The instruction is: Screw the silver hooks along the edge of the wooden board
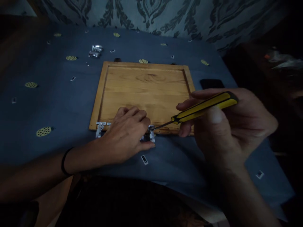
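A framed wooden panel (144,88) lies flat on a cloth-covered table. Along its near edge sit metal hinges, one hinge (100,126) at the left corner and another hinge (151,135) near the middle. My left hand (129,132) is closed on the middle hinge, its thumb against the near side and its curled fingers over the panel's edge. In my right hand (227,126) is a yellow and black screwdriver (203,107), tilted, its tip meeting the middle hinge. My left fingers hide part of this hinge.
Several loose metal hinges (96,51) lie on the blue patterned tablecloth (59,104) at the back left. Just right of the panel rests a dark flat object (211,83). Behind the table hangs patterned fabric or wallpaper (151,15).
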Demonstrator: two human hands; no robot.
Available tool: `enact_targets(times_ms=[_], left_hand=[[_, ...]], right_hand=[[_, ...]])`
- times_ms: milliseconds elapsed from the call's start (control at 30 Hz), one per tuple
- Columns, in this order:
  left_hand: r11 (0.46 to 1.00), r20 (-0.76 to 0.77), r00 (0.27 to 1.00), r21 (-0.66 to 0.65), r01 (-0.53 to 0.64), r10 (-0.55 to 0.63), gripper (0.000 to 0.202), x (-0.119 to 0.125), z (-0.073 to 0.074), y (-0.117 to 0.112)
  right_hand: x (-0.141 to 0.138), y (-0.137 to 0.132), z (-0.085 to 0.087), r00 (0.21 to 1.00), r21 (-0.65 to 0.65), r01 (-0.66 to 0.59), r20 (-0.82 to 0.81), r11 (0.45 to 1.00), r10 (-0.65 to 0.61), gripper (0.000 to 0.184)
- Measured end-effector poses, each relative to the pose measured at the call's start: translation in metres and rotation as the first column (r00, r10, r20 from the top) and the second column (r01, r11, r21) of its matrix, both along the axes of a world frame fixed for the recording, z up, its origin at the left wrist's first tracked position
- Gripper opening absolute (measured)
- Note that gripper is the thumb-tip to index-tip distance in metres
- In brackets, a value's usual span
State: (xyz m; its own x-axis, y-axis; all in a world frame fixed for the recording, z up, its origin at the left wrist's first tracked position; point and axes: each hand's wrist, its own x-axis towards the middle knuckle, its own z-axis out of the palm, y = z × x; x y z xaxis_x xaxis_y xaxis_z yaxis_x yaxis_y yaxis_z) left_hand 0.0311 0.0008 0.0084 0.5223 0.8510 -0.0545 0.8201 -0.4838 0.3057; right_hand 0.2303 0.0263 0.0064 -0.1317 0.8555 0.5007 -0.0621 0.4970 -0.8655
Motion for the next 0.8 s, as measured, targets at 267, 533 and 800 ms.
enact_targets(times_ms=[267,533,800], left_hand=[[0.999,-0.001,1.0,0.037,0.016,-0.016,0.041,0.0,-0.002,-0.001],[0.999,0.03,0.999,0.03,0.024,-0.025,0.036,-0.001,-0.004,-0.002],[1.0,0.046,0.999,0.003,0.024,-0.024,0.036,-0.002,-0.004,-0.002]], right_hand=[[-0.014,0.008,0.023,0.993,-0.026,-0.049,0.104,0.998,0.052,0.014],[-0.007,0.013,0.028,0.946,-0.111,-0.209,0.227,0.972,0.23,0.015],[0.006,0.012,0.0,0.996,0.049,-0.055,0.079,0.997,0.051,0.01]])
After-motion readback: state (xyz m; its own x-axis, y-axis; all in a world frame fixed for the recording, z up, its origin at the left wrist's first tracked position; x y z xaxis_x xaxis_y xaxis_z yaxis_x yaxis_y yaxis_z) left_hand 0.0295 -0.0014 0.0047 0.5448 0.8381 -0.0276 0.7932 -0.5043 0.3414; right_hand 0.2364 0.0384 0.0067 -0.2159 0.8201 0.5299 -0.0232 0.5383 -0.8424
